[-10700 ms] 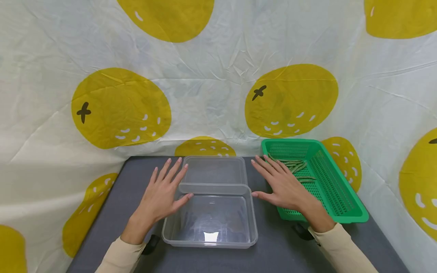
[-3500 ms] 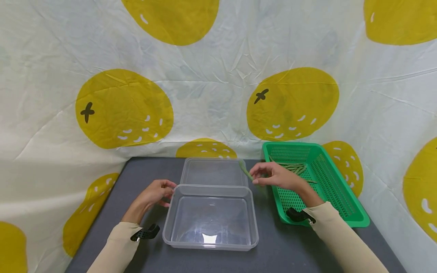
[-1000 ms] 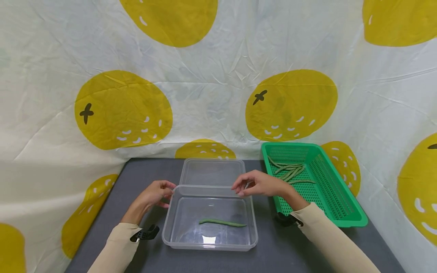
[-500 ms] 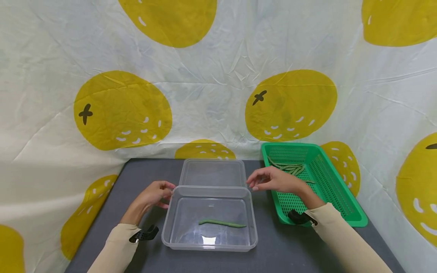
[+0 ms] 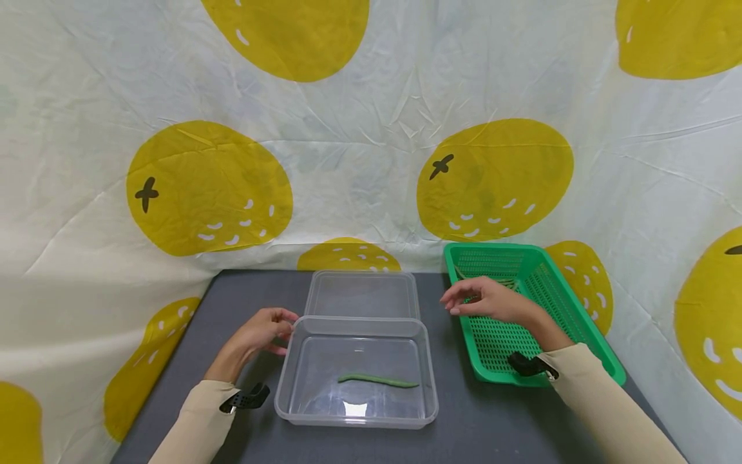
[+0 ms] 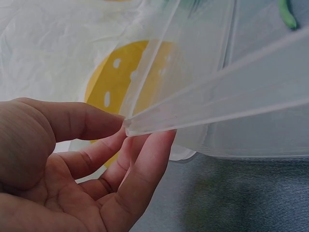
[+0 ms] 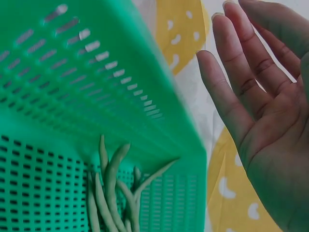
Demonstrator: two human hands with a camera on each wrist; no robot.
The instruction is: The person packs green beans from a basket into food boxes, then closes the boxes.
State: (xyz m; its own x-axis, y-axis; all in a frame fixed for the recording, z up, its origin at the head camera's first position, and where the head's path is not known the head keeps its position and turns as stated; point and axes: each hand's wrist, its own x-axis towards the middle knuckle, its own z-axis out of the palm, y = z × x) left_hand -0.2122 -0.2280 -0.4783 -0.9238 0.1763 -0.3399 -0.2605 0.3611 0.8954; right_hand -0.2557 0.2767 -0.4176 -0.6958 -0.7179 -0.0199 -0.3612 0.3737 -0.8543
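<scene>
A long green bean was cradled in the clear rectangular plastic box, pinched at one corner by the left hand, seemingly for steadiness! Beyond the box's right side, the right hand was held relaxed, empty, by the green slotted plastic basket.

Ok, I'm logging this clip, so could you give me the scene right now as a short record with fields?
Left hand: pinching the far left corner of the clear container
Right hand: holding nothing, near the green basket
In container: one green bean
In basket: several other beans
Clear lid: off, lying behind the container
Table: dark grey
</scene>
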